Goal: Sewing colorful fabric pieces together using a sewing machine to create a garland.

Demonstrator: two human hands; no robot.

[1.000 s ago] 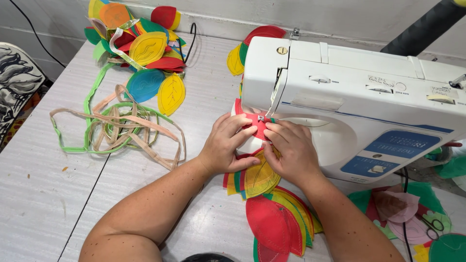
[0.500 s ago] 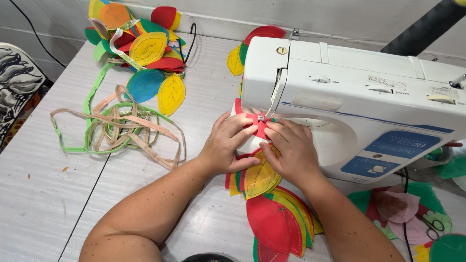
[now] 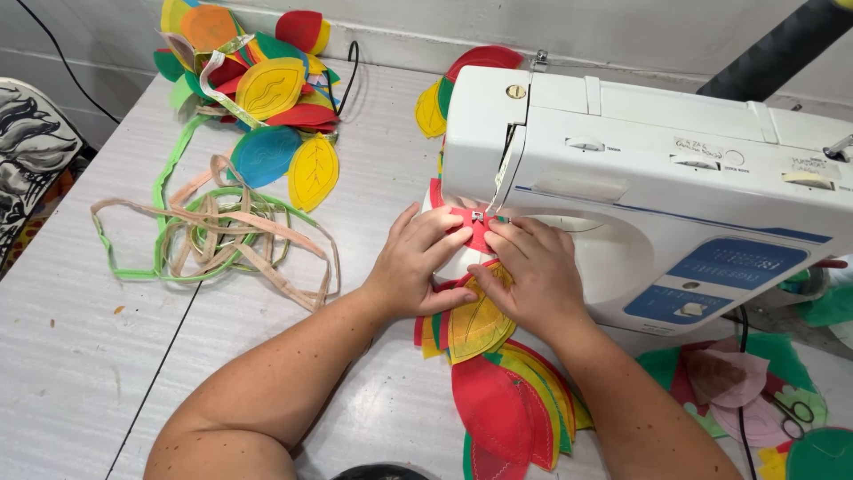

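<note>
Head view shows the left hand [image 3: 416, 267] and right hand [image 3: 531, 277] lying flat, fingertips pressing a red fabric piece [image 3: 468, 227] against the bed of the white sewing machine [image 3: 640, 178], right at the presser foot [image 3: 478, 216]. Below the hands trails a chain of stitched fabric leaves [image 3: 498, 391]. Stitching looks to be in hand; steady guiding is called for. Farther left on the tabletop [image 3: 80, 356] lie looped fabric strips [image 3: 213, 236] and a leaf pile [image 3: 258, 80].
</note>
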